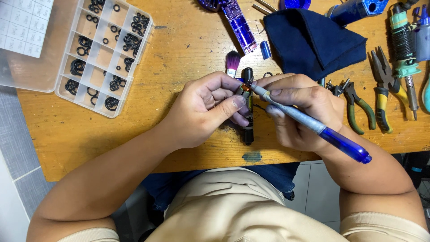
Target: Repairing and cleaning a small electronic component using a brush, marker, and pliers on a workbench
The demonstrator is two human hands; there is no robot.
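Note:
My left hand (210, 105) pinches a small orange-and-metal part (244, 88) between thumb and fingers above the wooden table (179, 45). My right hand (301, 107) grips a pen-shaped tool with a grey shaft and blue handle (313, 124), its tip touching the small part. A black marker-like cylinder (247, 127) lies on the table under both hands. A small brush with purple bristles (232, 60) lies just beyond my left hand.
A clear compartment box of black O-rings (105, 49) sits at the far left. A dark blue cloth (313, 40), blue translucent parts (242, 24), pliers (383, 89), cutters (358, 105) and a soldering tool (405, 49) lie at the right.

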